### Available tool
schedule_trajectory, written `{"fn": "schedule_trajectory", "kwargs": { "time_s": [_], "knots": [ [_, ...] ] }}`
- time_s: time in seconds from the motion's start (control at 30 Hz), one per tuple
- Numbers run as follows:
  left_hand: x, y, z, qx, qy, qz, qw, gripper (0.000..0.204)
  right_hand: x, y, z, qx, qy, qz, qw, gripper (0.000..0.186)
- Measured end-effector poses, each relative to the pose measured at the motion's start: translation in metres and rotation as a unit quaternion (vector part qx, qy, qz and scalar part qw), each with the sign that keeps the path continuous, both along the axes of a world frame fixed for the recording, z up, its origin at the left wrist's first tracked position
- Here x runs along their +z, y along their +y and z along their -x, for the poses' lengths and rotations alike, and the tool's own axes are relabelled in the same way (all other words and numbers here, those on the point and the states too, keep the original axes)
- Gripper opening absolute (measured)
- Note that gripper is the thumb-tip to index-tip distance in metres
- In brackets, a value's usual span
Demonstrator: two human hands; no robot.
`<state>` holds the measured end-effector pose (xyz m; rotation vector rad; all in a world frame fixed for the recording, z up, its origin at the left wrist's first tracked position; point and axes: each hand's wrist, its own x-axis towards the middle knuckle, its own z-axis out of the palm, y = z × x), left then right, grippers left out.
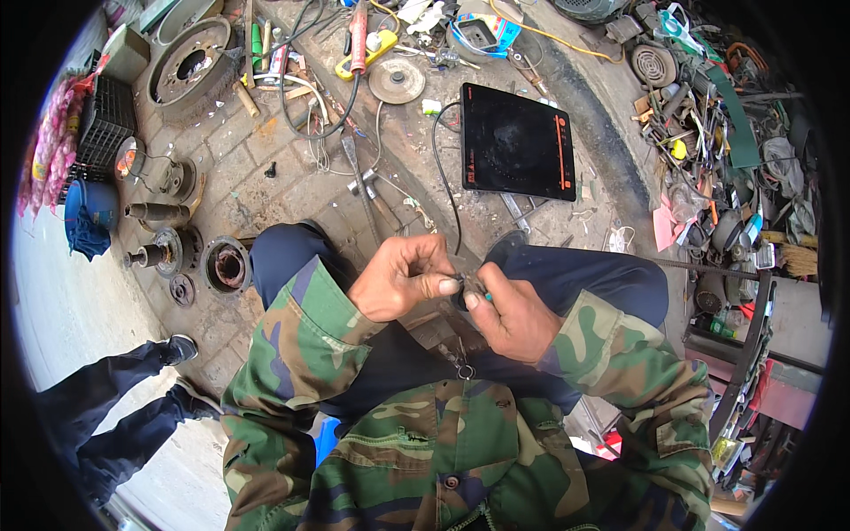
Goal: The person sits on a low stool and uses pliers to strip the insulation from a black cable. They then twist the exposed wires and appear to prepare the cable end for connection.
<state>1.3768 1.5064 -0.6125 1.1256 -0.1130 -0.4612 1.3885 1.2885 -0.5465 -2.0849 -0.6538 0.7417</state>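
Note:
My left hand (409, 279) is closed in a pinch, thumb against the fingers, on a small dark piece (459, 280). Facing it, my right hand (512, 310) is closed too, its thumb and forefinger at the same spot. A bit of teal shows by the right thumb; what it belongs to is hidden by the fingers. Beyond the hands lies a black induction cooker (513, 146) on the ground. From its left edge a black cable (435, 146) curves down toward my hands; whether it joins the piece I cannot tell.
A hammer (362, 182), a grey disc (397, 80) and a red-handled tool (358, 40) lie ahead. Motor parts, including a round housing (227, 265), stand at the left near a wheel rim (189, 66). Piled scrap (699, 133) fills the right. Another person's legs (115, 389) are at left.

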Motion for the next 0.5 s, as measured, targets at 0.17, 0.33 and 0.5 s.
{"fn": "schedule_trajectory", "kwargs": {
  "time_s": [0.17,0.33,0.5],
  "knots": [
    [-0.0037,0.0101,-0.0067,-0.048,-0.14,-0.095,0.984,0.034,-0.0016,-0.0047,0.002,0.057,-0.002,0.038,0.998,0.015],
    [0.0034,0.0058,-0.0026,-0.007,-0.01,0.002,1.0,0.036,-0.0009,0.001,-0.0042,0.014,0.018,-0.018,1.0,0.015],
    [0.0025,0.0097,-0.0077,-0.012,-0.095,-0.096,0.991,0.035,-0.0005,-0.002,-0.0055,0.029,0.011,-0.001,1.0,0.016]
  ]
}}
